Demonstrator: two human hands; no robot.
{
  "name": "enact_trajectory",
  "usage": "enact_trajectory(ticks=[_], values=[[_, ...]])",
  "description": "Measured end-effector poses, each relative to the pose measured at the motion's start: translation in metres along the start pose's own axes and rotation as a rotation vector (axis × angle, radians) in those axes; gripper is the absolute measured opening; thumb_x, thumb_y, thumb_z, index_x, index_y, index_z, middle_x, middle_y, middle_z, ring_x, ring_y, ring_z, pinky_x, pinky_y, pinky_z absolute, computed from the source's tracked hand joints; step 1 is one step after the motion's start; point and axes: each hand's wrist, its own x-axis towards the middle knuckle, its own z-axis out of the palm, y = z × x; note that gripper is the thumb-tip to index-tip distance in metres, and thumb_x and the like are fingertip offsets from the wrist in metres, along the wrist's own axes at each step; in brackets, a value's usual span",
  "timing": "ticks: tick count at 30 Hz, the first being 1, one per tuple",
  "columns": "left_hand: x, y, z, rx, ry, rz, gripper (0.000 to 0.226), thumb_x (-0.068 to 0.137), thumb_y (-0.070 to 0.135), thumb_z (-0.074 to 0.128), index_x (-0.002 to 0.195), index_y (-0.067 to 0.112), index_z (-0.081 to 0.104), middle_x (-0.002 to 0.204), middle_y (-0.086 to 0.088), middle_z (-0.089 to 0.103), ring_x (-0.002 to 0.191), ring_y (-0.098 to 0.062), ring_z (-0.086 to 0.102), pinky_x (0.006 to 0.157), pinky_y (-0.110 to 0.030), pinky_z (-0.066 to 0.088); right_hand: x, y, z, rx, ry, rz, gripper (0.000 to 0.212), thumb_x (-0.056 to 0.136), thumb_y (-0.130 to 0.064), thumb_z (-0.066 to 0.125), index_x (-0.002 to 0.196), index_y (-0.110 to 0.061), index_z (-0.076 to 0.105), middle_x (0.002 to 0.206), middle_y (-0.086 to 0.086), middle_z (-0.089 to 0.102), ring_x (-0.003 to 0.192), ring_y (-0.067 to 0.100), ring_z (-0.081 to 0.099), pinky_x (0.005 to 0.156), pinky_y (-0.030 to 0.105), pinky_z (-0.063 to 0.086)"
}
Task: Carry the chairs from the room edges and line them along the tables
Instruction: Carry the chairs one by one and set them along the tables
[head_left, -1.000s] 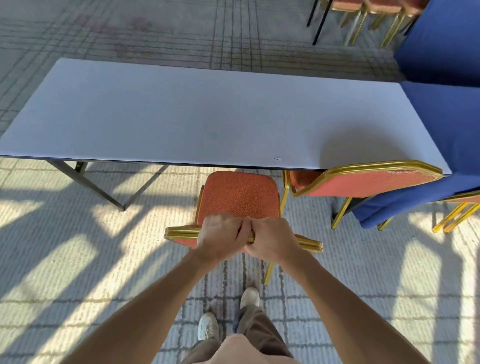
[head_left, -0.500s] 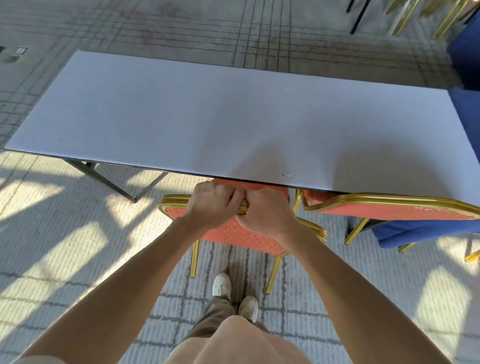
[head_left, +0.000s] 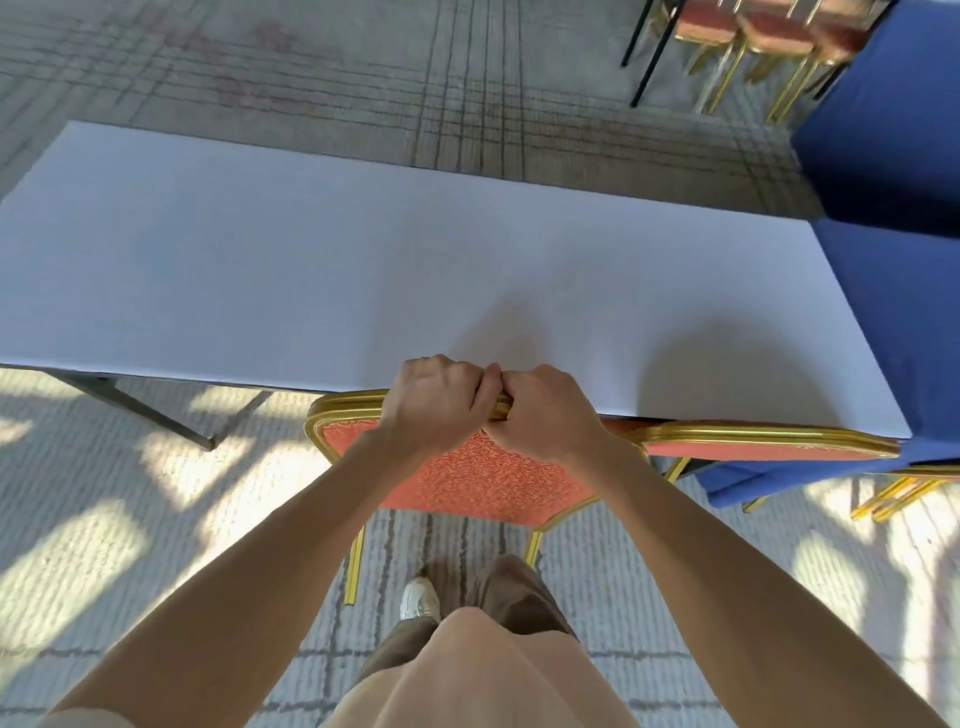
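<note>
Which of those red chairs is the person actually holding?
The chair straight ahead: the left hand and right hand grip its top rail. Its right neighbour stands untouched.

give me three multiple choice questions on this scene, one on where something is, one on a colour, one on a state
1. Where is the held chair relative to the table?
A. on top of it
B. at its near edge
C. at its far edge

2. What colour is the cloth to the right of the table?
A. green
B. white
C. blue

3. What are the left hand and right hand doing?
A. both grip the chair's top rail
B. both lie flat on the table
C. both hang free

Answers:
1 B, the chair's back stands right at the near edge.
2 C, the drape at the table's right end is blue.
3 A, both hands curl round the gold rail, side by side.
</note>
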Motion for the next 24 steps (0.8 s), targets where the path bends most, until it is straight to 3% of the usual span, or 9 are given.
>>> enact_trajectory(ticks=[5, 10, 16, 19, 24], values=[[0.006, -0.005, -0.002, -0.103, 0.014, -0.031, 0.051, 0.105, 0.035, 0.024, 0.067, 0.02, 0.055, 0.056, 0.006, 0.048, 0.055, -0.02, 0.046, 0.06, -0.03, 0.031, 0.006, -0.003, -0.007, -0.003, 0.024, 0.012, 0.02, 0.09, -0.039, 0.056, 0.098, -0.022, 0.061, 0.086, 0.002, 0.062, 0.083, 0.027, 0.061, 0.069, 0.035, 0.047], [0.007, -0.005, 0.006, -0.126, 0.04, 0.042, 0.05, 0.104, 0.031, 0.033, 0.057, 0.022, 0.046, 0.047, 0.011, 0.038, 0.046, -0.017, 0.049, 0.053, -0.026, 0.031, 0.003, 0.002, 0.0, 0.008, 0.039, 0.041, 0.021, 0.09, -0.04, 0.057, 0.096, -0.02, 0.061, 0.085, 0.002, 0.063, 0.081, 0.026, 0.062, 0.068, 0.034, 0.047], [0.013, -0.01, 0.03, -0.221, -0.019, -0.132, 0.055, 0.101, 0.039, 0.029, 0.05, 0.021, 0.041, 0.049, 0.003, 0.05, 0.055, -0.022, 0.054, 0.061, -0.032, 0.043, 0.019, 0.008, 0.016, -0.004, -0.012, 0.048, 0.025, 0.092, -0.039, 0.056, 0.102, -0.017, 0.062, 0.089, 0.006, 0.065, 0.083, 0.03, 0.062, 0.069, 0.036, 0.048], [0.018, -0.012, 0.042, -0.207, -0.064, -0.143, 0.055, 0.102, 0.038, 0.029, 0.055, 0.019, 0.049, 0.053, 0.0, 0.053, 0.061, -0.026, 0.059, 0.062, -0.033, 0.045, 0.027, 0.014, 0.026, 0.024, -0.025, 0.047, 0.023, 0.092, -0.035, 0.057, 0.101, -0.016, 0.064, 0.09, 0.008, 0.067, 0.085, 0.031, 0.064, 0.07, 0.037, 0.048], [0.03, -0.019, 0.046, -0.207, -0.052, -0.127, 0.056, 0.092, 0.047, 0.013, 0.054, 0.02, 0.043, 0.047, 0.004, 0.042, 0.053, -0.025, 0.053, 0.059, -0.033, 0.047, 0.044, 0.027, 0.024, 0.042, -0.059, -0.002, 0.022, 0.092, -0.033, 0.057, 0.102, -0.015, 0.064, 0.092, 0.009, 0.067, 0.086, 0.032, 0.064, 0.072, 0.037, 0.048]])
